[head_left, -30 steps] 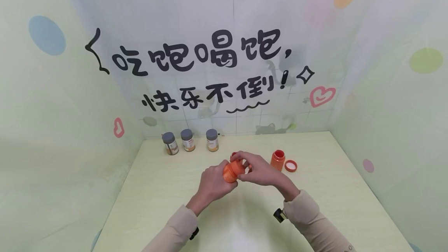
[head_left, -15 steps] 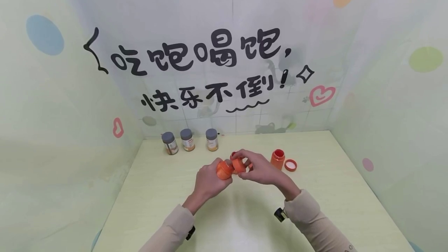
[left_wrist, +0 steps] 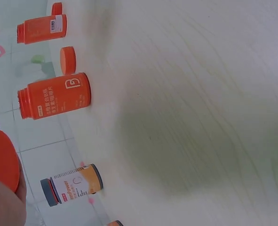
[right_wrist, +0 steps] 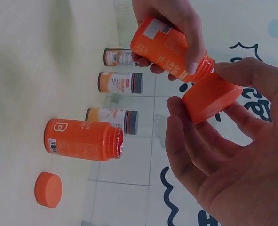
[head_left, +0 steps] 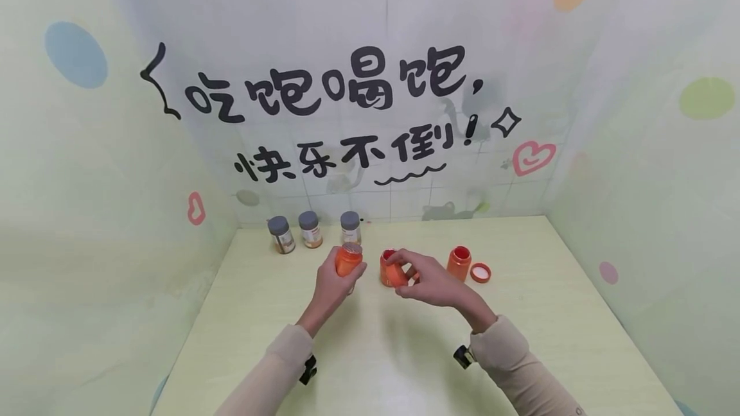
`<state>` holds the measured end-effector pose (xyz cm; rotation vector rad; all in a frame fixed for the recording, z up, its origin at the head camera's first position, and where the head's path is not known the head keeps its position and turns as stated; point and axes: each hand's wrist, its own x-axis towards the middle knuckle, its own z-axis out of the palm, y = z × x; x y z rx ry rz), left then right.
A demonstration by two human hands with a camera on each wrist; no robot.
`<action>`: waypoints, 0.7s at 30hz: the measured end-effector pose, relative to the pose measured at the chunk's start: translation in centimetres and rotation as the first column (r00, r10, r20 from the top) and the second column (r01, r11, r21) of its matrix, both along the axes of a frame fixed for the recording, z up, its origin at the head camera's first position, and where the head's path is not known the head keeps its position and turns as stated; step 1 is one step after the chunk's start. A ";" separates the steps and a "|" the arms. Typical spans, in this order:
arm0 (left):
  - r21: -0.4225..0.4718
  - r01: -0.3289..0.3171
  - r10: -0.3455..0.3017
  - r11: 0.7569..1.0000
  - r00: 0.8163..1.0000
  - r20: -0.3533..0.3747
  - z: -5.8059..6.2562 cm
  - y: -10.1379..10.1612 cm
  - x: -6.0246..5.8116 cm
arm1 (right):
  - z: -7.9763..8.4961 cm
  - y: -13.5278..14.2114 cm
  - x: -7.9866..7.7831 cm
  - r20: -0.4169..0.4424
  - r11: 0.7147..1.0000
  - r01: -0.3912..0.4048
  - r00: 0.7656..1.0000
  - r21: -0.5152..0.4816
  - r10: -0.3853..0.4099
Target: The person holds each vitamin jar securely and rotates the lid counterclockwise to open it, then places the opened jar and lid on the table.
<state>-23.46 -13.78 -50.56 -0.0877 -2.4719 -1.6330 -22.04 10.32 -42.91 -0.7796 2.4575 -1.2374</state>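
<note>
My left hand grips an uncapped orange pill bottle around its body, above the table, its greyish mouth facing up. In the left wrist view only the round orange base of this bottle shows, at the left edge. My right hand pinches an orange screw cap between thumb and fingers. In the head view the cap overlaps a second uncapped orange bottle that stands on the table. A loose orange cap lies beside that standing bottle.
Another uncapped orange bottle stands farther right, with its white-lined cap next to it. Three dark-lidded pill bottles, one of them a white-labelled bottle, stand along the back of the table. A printed wall rises behind.
The left hand has drawn its bottle away from the cap, moving left and turning it mouth up. The cap stays in the right hand, which has hardly moved.
</note>
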 end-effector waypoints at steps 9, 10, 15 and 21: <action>0.032 -0.016 0.011 0.999 0.991 0.130 -1.3 -1.4 -2.6 | -0.7 0.4 -0.3 -0.002 1.000 -0.016 1.000 -0.002 0.016; 0.019 -0.025 0.022 1.000 0.990 0.137 -1.5 -1.6 -3.0 | -0.7 0.4 -0.3 0.001 1.000 -0.017 1.000 -0.002 0.017; -0.086 -0.076 0.090 0.993 0.982 0.168 -2.3 -2.7 -4.0 | -0.8 0.5 -0.4 0.003 0.999 -0.037 0.999 0.001 0.037; -0.139 -0.097 0.131 0.985 0.958 0.256 -3.6 -3.8 -4.3 | -0.8 0.5 -0.4 0.009 0.999 -0.038 0.999 0.011 0.038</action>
